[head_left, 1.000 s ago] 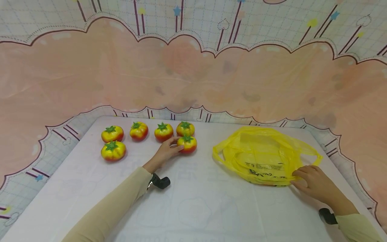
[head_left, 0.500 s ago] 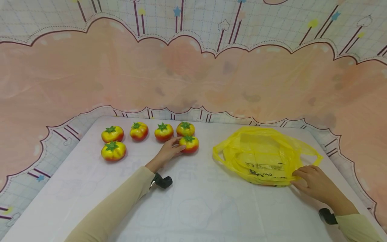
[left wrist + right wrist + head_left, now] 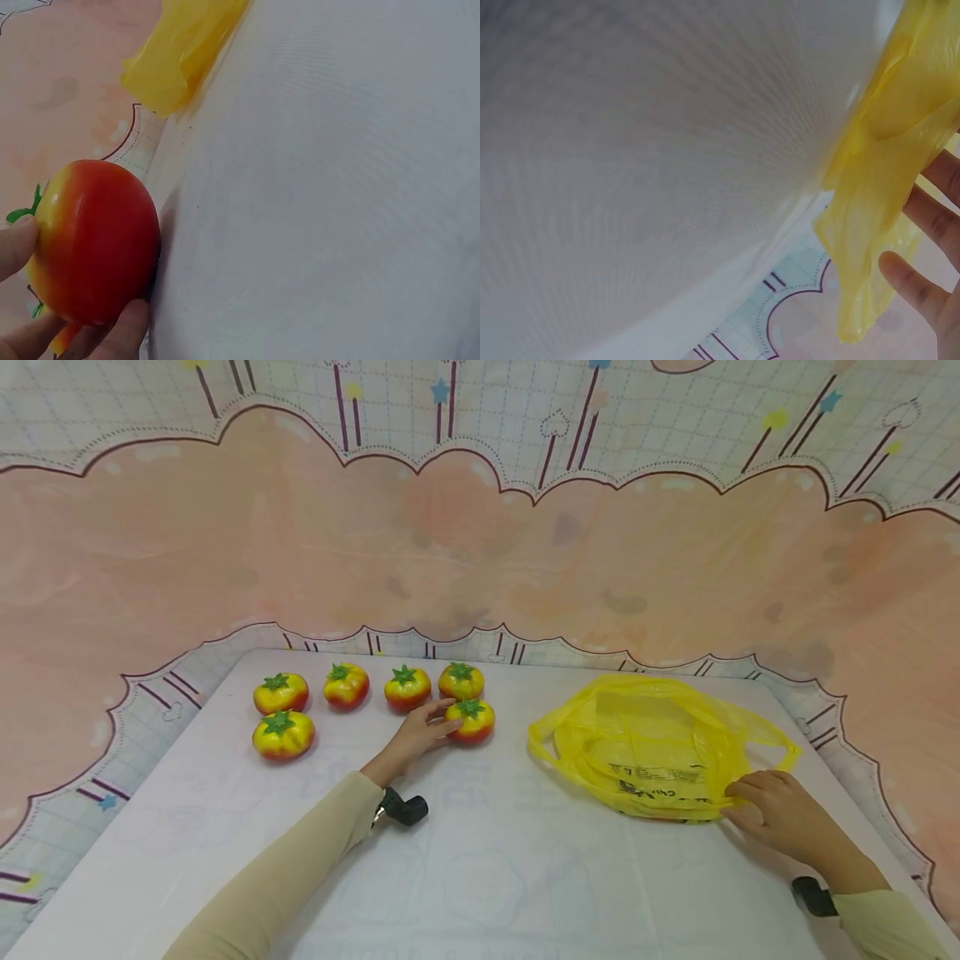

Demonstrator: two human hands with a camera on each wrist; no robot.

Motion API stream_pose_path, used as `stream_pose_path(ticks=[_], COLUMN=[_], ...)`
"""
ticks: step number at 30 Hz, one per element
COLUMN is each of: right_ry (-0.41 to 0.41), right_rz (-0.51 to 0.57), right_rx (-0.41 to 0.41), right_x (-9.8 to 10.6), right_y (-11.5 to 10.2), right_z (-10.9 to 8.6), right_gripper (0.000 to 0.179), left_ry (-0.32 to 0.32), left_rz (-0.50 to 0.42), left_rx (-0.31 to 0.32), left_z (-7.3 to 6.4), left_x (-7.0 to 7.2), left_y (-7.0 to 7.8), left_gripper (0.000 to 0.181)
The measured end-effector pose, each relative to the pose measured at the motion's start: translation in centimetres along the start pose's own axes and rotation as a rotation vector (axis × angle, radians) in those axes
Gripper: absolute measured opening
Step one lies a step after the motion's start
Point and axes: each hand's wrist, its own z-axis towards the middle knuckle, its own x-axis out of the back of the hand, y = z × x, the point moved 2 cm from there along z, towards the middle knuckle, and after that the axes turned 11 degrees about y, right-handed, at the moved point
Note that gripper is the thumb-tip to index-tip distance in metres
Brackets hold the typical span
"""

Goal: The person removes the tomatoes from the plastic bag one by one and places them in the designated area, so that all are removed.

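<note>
My left hand [image 3: 414,737] holds a yellow-and-red tomato [image 3: 476,727] with a green leafy top. In the left wrist view its thumb lies by the leafy side of the tomato [image 3: 101,244], and its other fingers [image 3: 124,330] curl against the lower side. The tomato sits on or just at the white table. At the right, a yellow plastic bag [image 3: 645,735] with dark print lies loosely spread. My right hand [image 3: 787,822] touches the bag's near right edge. The right wrist view shows its fingers fairly straight against the bag film [image 3: 877,187], thumb apart.
Right behind the held tomato stands another tomato [image 3: 461,680]. More of the same stand leftward: one tomato [image 3: 407,690], another tomato [image 3: 345,687], and two near the left side, the nearer tomato [image 3: 282,739] in front. A patterned cloth [image 3: 480,560] hangs behind the table [image 3: 480,877].
My left hand and the tomato have shifted a little to the right, mostly in the first half second. My right hand and the bag have stayed still.
</note>
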Motion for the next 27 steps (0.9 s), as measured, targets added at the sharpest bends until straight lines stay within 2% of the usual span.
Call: stream_pose_path(ticks=[5,15,22,27], right_ry=[0.024,-0.003,0.002,0.085], right_rz=[0.000,0.007,-0.027,-0.069], right_rx=[0.014,-0.027,-0.039,-0.016], right_x=[-0.1,-0.1,0.2,1.3], right_y=[0.1,0.1,0.0,-0.6], right_z=[0.1,0.5,0.6,1.8], right_gripper=[0.023,0.026,0.034,0.039], left_ry=[-0.005,-0.022,-0.019,0.027], left_rz=[-0.015,-0.021,0.099,0.226], left_rx=[-0.010,-0.045,-0.099,-0.177], left_z=[0.0,-0.3,-1.1,-2.1], left_x=[0.2,1.4,3.0,4.8], left_y=[-0.1,-0.1,0.2,1.3], left_gripper=[0.054,0.052,0.054,0.053])
